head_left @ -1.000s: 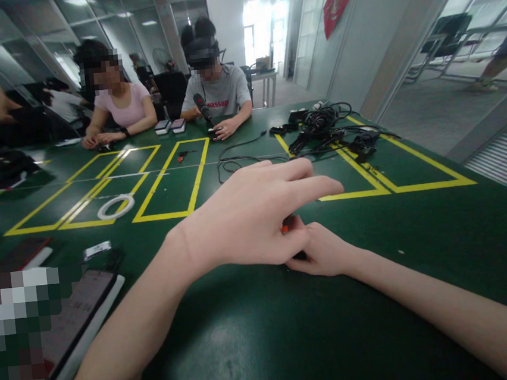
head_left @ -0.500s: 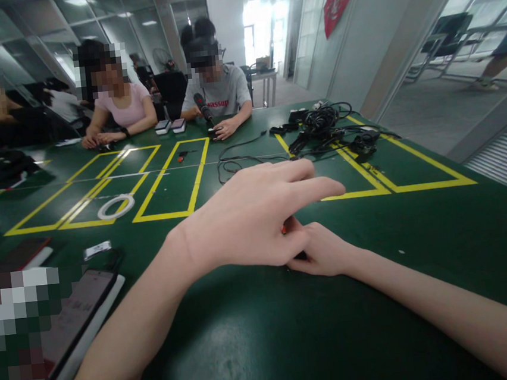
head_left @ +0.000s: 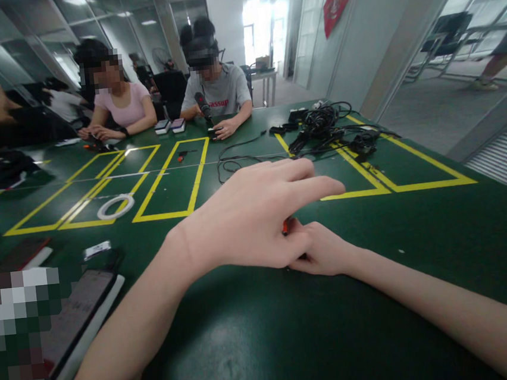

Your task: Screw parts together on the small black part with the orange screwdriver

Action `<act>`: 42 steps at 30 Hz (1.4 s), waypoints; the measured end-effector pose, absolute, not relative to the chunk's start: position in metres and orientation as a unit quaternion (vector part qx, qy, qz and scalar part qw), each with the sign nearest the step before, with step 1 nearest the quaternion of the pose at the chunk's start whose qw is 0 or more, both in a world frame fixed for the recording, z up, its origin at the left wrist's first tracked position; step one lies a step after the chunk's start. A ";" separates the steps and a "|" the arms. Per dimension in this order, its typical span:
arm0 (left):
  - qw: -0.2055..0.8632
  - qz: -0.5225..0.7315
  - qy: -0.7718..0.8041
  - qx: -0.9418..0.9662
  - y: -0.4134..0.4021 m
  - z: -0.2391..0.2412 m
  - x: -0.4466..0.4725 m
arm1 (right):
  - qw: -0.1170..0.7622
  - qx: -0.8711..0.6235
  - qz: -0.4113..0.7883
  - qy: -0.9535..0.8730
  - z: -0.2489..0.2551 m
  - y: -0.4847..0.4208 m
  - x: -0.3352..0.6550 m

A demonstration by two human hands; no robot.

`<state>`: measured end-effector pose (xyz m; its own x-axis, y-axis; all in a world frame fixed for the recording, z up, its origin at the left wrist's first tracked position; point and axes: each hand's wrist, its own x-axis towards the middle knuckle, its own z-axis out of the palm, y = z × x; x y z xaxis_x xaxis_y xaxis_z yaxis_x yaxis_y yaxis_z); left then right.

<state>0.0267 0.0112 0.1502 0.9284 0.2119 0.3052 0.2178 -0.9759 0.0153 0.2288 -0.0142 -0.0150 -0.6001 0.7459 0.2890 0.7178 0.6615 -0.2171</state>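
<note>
My left hand (head_left: pixel 251 217) reaches across from the left, palm down over the table, index finger stretched to the right. Its thumb points down against my right hand (head_left: pixel 324 246), whose fingers are curled and partly hidden under the left. In the gap between left thumb and index finger shows a small orange piece (head_left: pixel 285 227), at the right hand's fingertips. The rest of that piece is covered, so its kind cannot be made out. Both hands are close above the green table (head_left: pixel 267 332).
Yellow tape (head_left: pixel 161 215) marks rectangles on the table. A white tape ring (head_left: pixel 116 207) and a phone (head_left: pixel 84 314) lie left. Beyond are a small black-and-orange object (head_left: pixel 183 156) and tangled black cables (head_left: pixel 321 125). Across sit several people, one with a power drill (head_left: pixel 203 106).
Slightly more of the orange piece shows between my hands, which otherwise keep their places. Across the table, the person in pink has raised their hands a little, with something orange by them.
</note>
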 end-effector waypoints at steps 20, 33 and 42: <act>-0.002 -0.164 -0.108 -0.980 0.013 0.149 0.027 | 0.181 -0.406 0.040 -0.895 -0.013 -0.014 0.229; 0.011 -0.163 -0.112 -0.980 0.012 0.150 0.027 | 0.179 -0.403 0.045 -0.896 -0.011 -0.015 0.229; -0.001 -0.164 -0.111 -0.980 0.013 0.149 0.026 | 0.173 -0.405 0.034 -0.897 -0.014 -0.015 0.229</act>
<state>0.0261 0.0128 0.1491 0.9218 0.2175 0.3209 0.2169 -0.9754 0.0381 0.2295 -0.0146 -0.0140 -0.6116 0.7386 0.2835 0.7153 0.6694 -0.2007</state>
